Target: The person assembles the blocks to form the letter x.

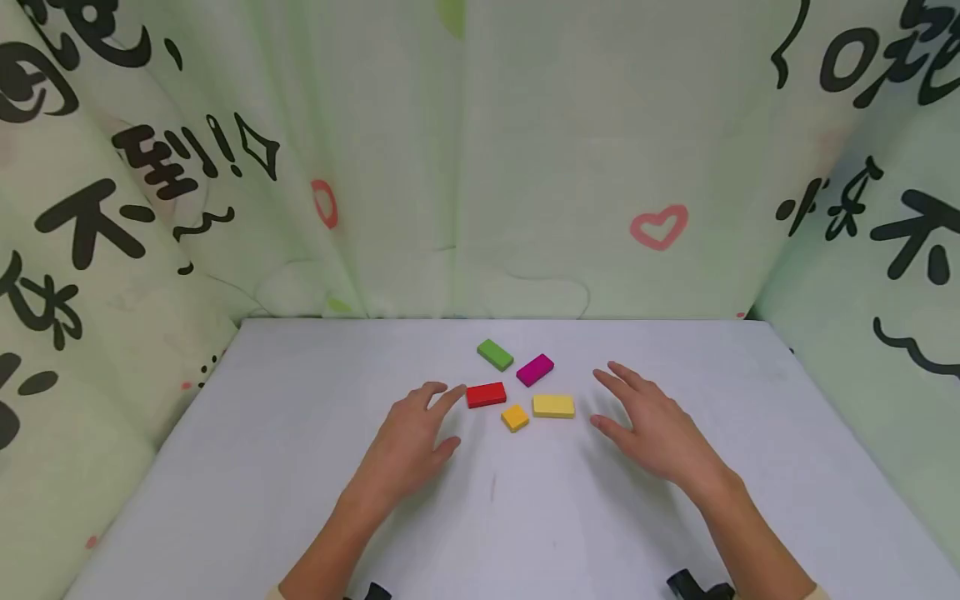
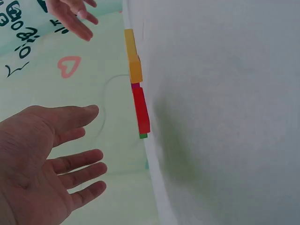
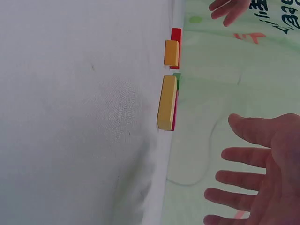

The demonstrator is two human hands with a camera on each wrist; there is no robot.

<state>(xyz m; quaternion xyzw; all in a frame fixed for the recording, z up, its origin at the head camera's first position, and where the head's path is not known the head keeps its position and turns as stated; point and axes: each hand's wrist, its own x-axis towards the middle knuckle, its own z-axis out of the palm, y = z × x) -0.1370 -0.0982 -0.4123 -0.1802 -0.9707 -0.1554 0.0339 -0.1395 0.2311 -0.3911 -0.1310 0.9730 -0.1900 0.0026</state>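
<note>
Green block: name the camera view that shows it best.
The head view shows the green block whole and unobstructed. The left wrist view shows only a sliver behind the red block; the right wrist view, a small part behind the yellow block.

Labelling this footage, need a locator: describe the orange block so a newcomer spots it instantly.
On the white table, look between the left hand and the right hand. Nearest the person, by the gap between the red block and yellow block, lies the orange block. It is the only orange one and plainly the shortest.
</note>
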